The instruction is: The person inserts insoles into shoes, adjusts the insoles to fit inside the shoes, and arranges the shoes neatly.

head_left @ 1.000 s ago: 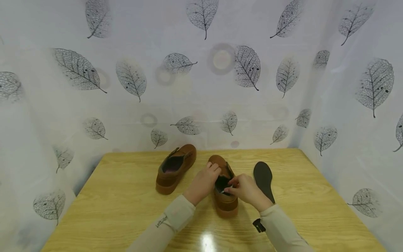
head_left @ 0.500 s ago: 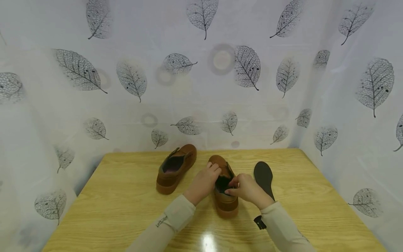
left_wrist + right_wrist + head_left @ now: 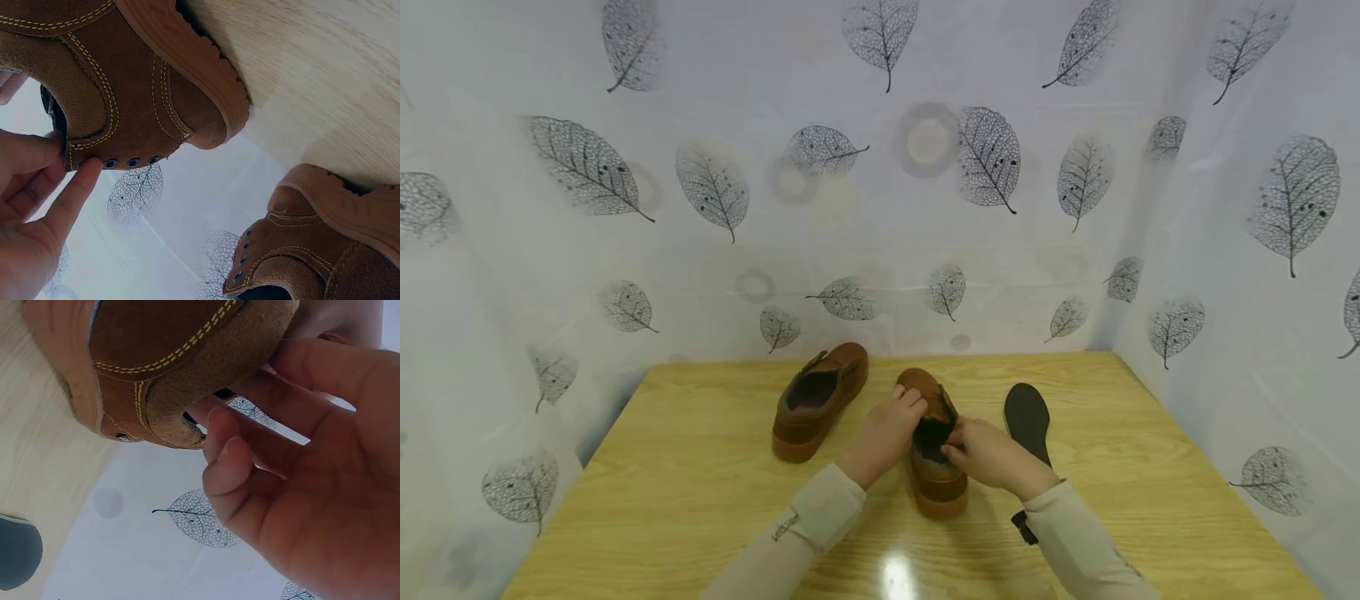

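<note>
The held shoe (image 3: 942, 483) sits on the tabletop (image 3: 700, 467), with its toe pointing away from the person; the left hand (image 3: 883, 433) pinches the edge of its flap by the lace holes (image 3: 132, 162), so that grip is nearly closed, with just the flap between thumb and finger; the right hand (image 3: 996, 454) is at the side of the shoe's dark mouth (image 3: 930, 435), with some fingers bent and some tips hidden, so I cannot tell if that grip has hold of anything; the step in hand looks like working on the inside of this shoe; the next move seems to need the left hand to hold the shoe still and the right fingers to feel their way in gently, as the mouth is narrow; a dark insole (image 3: 1026, 417) lies flat beyond the right hand, and the other shoe (image 3: 829, 412) stands apart on the left, touched by no hand
</note>
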### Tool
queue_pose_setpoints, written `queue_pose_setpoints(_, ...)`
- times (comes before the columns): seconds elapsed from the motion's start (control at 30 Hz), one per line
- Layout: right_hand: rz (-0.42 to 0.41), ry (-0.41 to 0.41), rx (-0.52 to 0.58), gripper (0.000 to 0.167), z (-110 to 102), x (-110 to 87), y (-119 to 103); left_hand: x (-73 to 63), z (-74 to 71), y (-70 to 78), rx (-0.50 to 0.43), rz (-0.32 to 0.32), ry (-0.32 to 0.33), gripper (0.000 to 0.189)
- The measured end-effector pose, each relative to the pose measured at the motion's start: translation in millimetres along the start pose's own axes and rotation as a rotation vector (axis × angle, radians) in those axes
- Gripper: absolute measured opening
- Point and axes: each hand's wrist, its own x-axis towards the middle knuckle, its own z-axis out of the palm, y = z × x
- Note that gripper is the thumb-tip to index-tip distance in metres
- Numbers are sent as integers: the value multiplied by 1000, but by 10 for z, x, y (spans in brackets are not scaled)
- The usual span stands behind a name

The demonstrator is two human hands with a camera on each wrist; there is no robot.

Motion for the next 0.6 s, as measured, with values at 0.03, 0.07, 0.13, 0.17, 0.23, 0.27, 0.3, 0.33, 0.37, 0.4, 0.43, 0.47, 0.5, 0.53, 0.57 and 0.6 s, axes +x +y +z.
queue_pose_setpoints(0.03, 1, 1, -6, 20, -1, 1, -5, 0, 3, -3, 2, 2, -2, 13)
queue_pose_setpoints(0.07, -4, 10, -12, 23, 1, -3, -13, -1, 3, -5, 6, 4, -6, 14)
queue_pose_setpoints(0.13, -31, 23, -18, 30, 7, -8, -31, -5, 3, -5, 10, 7, -11, 15)
queue_pose_setpoints(0.17, -48, 30, -20, 33, 12, -9, -40, -7, 0, -5, 11, 8, -12, 15)
queue_pose_setpoints(0.23, -82, 42, -20, 37, 17, -9, -61, -8, -4, -4, 8, 9, -11, 13)
queue_pose_setpoints(0.27, -100, 48, -19, 39, 18, -10, -69, -8, -7, -3, 6, 7, -11, 12)
queue_pose_setpoints(0.3, -110, 46, -14, 41, 18, -6, -74, -7, -9, -4, 4, 6, -10, 11)
queue_pose_setpoints(0.33, -112, 48, -11, 43, 18, -3, -78, -6, -8, -5, 4, 6, -8, 10)
queue_pose_setpoints(0.37, -107, 49, -4, 44, 18, -1, -81, -5, -7, -6, 1, 5, -7, 10)
queue_pose_setpoints(0.4, -101, 50, 5, 46, 19, 1, -84, -4, -5, -8, -1, 4, -6, 10)
queue_pose_setpoints(0.43, -94, 48, 15, 47, 20, 1, -87, -5, -3, -9, -6, 3, -5, 10)
queue_pose_setpoints(0.47, -88, 49, 24, 48, 21, 1, -89, -6, -3, -9, -10, 2, -4, 10)
queue_pose_setpoints(0.5, -83, 46, 35, 49, 22, 0, -91, -7, -3, -10, -11, 3, -3, 10)
queue_pose_setpoints(0.53, -80, 46, 41, 49, 24, 0, -91, -8, -2, -11, -14, 3, -1, 11)
queue_pose_setpoints(0.57, -84, 49, 35, 50, 25, -1, -91, -9, -3, -12, -17, 4, 0, 11)
queue_pose_setpoints(0.6, -90, 54, 22, 51, 25, -2, -91, -10, -5, -13, -17, 4, 0, 12)
